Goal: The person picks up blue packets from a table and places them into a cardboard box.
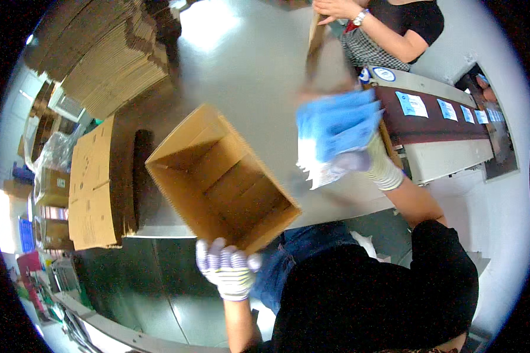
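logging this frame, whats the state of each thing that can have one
box: open, empty, tilted, resting on the table
left hand: gloved, gripping the box's near corner
right hand: gloved, holding the blue packets
blue packets: bunched in a stack, in the air beside the box, blurred
flat cartons: unfolded, stacked on the table
other person's hands: bare, on a piece of cardboard

One open cardboard box [221, 179] — two gloved hands, approx. five labels [411, 104].
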Available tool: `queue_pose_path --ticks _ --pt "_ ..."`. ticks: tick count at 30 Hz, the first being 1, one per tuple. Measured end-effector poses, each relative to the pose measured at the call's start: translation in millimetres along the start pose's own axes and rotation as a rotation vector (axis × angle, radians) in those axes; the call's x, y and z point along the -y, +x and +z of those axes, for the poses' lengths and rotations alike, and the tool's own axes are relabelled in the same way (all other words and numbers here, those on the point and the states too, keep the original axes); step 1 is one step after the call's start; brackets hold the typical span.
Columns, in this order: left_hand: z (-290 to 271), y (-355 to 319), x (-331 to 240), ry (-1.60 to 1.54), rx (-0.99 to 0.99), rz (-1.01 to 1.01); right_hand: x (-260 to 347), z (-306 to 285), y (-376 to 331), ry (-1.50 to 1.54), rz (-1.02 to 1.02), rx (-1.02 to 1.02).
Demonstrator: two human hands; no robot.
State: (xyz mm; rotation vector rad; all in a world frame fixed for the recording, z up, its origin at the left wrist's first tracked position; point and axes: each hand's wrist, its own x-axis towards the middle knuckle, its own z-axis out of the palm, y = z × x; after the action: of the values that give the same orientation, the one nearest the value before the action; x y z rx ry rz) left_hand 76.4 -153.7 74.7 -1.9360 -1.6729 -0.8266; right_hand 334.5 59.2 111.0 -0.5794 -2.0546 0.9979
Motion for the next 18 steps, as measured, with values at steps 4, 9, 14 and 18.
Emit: queue_pose_path --ticks 4,9,14,18 --pt "5 -8 -37 0.097 0.029 0.081 61 24 45 -0.083 -0.360 0.252" --pt "1 -13 -56 0.168 0.033 0.039 74 72 57 -0.656 -0.418 0.426" --pt "-6 -9 -67 0.190 0.167 0.063 47 128 18 -1.049 -0.443 0.566" --pt "-1 -15 -62 0.136 0.078 0.017 52 118 11 -0.867 -0.191 1.289"
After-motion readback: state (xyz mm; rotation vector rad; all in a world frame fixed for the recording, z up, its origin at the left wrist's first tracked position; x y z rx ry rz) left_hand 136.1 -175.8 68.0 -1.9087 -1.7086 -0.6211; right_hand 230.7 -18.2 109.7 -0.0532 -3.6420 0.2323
